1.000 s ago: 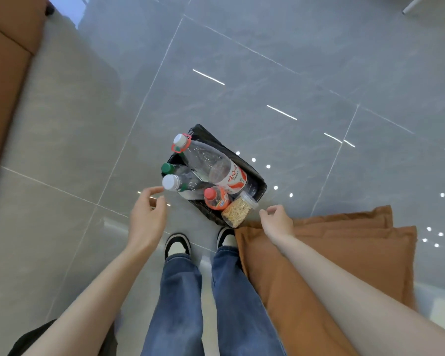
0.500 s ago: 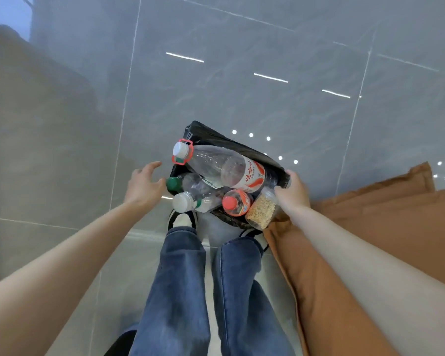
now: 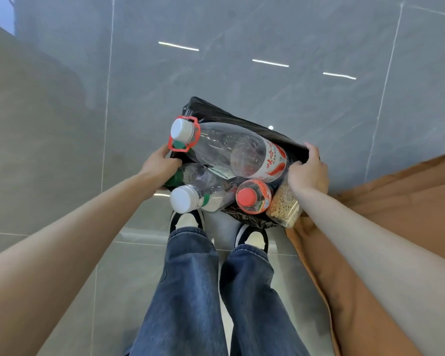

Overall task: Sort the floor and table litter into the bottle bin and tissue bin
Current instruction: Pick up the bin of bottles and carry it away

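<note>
A bottle bin [image 3: 242,119] lined with a black bag stands on the grey floor just ahead of my feet. It is packed with plastic bottles: a large clear bottle [image 3: 231,150] with a white cap and red ring lies across the top, a white-capped bottle [image 3: 198,199], an orange-capped bottle [image 3: 254,196] and a jar of grains [image 3: 284,206] poke out below. My left hand [image 3: 161,164] grips the bin's left rim. My right hand [image 3: 308,170] grips the right rim, fingers curled over the black bag.
Brown cushions [image 3: 396,227] lie on the floor right beside the bin, under my right arm. My two shoes [image 3: 188,219] stand just behind the bin. Grey tiled floor [image 3: 242,47] stretches ahead and to the left.
Both hands moved in from beside the bin and took hold of its left and right rims. The view has drawn closer over the bin.
</note>
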Tool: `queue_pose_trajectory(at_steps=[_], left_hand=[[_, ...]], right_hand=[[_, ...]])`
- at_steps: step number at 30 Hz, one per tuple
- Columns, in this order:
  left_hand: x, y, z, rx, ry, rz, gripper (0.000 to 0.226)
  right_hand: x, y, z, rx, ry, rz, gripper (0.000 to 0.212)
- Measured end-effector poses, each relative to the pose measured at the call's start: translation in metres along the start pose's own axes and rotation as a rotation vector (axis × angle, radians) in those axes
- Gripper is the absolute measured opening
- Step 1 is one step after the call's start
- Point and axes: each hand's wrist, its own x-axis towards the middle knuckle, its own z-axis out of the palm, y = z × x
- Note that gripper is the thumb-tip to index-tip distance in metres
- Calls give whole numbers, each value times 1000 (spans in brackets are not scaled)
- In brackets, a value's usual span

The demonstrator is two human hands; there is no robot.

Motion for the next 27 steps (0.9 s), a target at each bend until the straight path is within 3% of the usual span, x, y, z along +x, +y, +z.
queue_pose_trajectory(at_steps=[5, 14, 27], left_hand=[[2, -6, 7, 156, 73, 32, 24], [-32, -13, -6, 438, 151, 64, 17], [-207, 64, -133, 364, 362, 164, 26]], right_hand=[[12, 4, -10, -15, 23, -17, 45], [-15, 21, -36, -66, -29, -93, 49], [-142, -70, -185, -78, -70, -187, 49]])
